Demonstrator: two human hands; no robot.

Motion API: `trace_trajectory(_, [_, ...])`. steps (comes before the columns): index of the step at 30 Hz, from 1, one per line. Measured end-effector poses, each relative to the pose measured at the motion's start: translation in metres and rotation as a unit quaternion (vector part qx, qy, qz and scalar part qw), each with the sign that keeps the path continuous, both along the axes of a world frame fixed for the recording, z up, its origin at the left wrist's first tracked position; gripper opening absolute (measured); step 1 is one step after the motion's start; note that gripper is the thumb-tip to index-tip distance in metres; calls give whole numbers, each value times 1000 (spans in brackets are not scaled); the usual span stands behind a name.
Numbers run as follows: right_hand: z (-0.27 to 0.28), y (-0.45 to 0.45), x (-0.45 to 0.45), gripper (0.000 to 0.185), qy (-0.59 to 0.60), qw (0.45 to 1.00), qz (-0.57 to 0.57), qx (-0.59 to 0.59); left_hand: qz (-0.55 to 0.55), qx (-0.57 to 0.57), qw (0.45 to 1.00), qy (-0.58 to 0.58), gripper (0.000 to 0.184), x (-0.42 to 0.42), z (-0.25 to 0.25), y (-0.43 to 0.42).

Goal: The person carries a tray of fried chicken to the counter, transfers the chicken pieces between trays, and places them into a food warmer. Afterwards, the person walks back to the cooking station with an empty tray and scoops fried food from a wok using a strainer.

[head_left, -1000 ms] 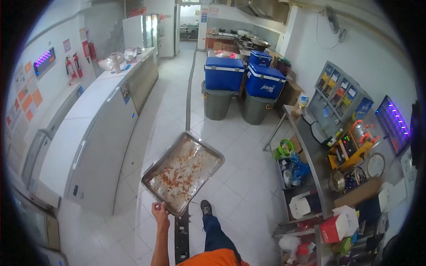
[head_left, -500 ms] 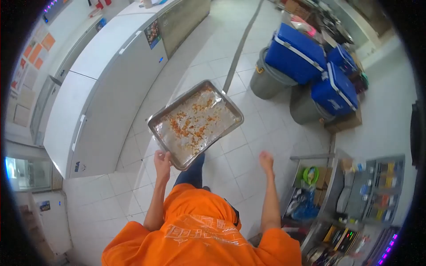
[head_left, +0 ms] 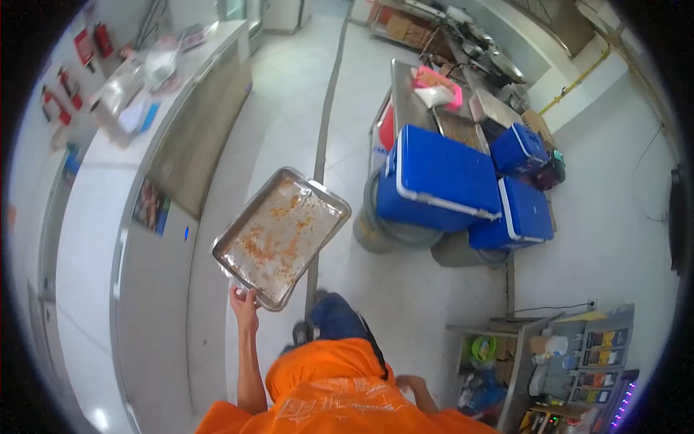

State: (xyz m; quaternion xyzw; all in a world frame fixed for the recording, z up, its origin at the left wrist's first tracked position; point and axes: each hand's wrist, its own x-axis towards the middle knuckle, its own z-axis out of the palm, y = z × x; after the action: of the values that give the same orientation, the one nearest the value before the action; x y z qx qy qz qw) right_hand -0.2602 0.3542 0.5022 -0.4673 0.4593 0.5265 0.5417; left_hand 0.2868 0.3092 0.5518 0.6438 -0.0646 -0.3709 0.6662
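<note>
My left hand (head_left: 244, 305) is closed on the near corner of a rectangular metal baking tray (head_left: 334, 210), thumb over the rim. The tray hangs over the floor in front of me, to the left of my legs. Orange-brown crumbs (head_left: 256, 247) are scattered over its shiny bottom. Low at my right side, beside the orange shirt (head_left: 325, 362), is my right hand (head_left: 410, 383). It is partly hidden and its fingers do not show clearly. No object is visible at it.
A long white freezer (head_left: 155, 282) runs along the left. Ahead on the right, a large blue cooler (head_left: 441, 173) sits on grey bins (head_left: 369, 231), near a metal table (head_left: 408, 108) with a pink container (head_left: 441, 85). A metal shelf (head_left: 517, 362) stands at the lower right.
I have moved forward along the freezer, and the coolers are nearer. The tray, still in my left hand, has shifted left and down in view. My right hand has dropped back towards my body.
</note>
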Motion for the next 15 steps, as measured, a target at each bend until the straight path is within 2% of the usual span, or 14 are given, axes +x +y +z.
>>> trace_trajectory(2, [-21, -17, -6, 56, -41, 980, 53, -186, 7, -6, 1000, -1, 68, 23, -12, -70])
trace_trajectory(4, [-9, -108, 24, 55, -88, 961, 43, -258, -7, -33, 999, 4, 69, 52, -19, -144])
trace_trajectory(5, [79, -194, 91, 47, -56, 964, -74, -249, -11, -56, 998, 13, 70, 69, -21, -182])
trace_trajectory(6, [95, -257, 123, 42, -147, 930, -41, -333, -27, -38, 999, -4, 68, 90, -26, -217])
trace_trajectory(7, [123, -319, 156, 36, -212, 887, -150, -382, -38, -39, 998, -13, 68, 111, -27, -252])
trace_trajectory(8, [158, -401, 202, 33, -202, 878, -181, -394, -34, -49, 998, 7, 66, 116, -57, -302])
trace_trajectory(9, [146, -452, 220, 29, -299, 792, -203, -492, -26, -56, 998, 17, 64, 119, -67, -330])
trace_trajectory(10, [169, -503, 252, 32, -303, 747, -196, -559, -8, -24, 1000, 11, 59, 124, -73, -360])
trace_trajectory(11, [185, -559, 279, 36, -304, 754, -204, -545, -20, -21, 1000, 5, 59, 132, -70, -392])
trace_trajectory(13, [194, -664, 329, 37, -356, 694, -104, -617, 45, -42, 998, 1, 54, 150, -61, -456])
trace_trajectory(14, [197, -710, 355, 39, -372, 685, -66, -623, 73, -23, 994, -75, 41, 173, -85, -481])
trace_trajectory(15, [205, -758, 374, 40, -388, 674, -25, -629, 67, -20, 995, -70, 41, 182, -77, -508])
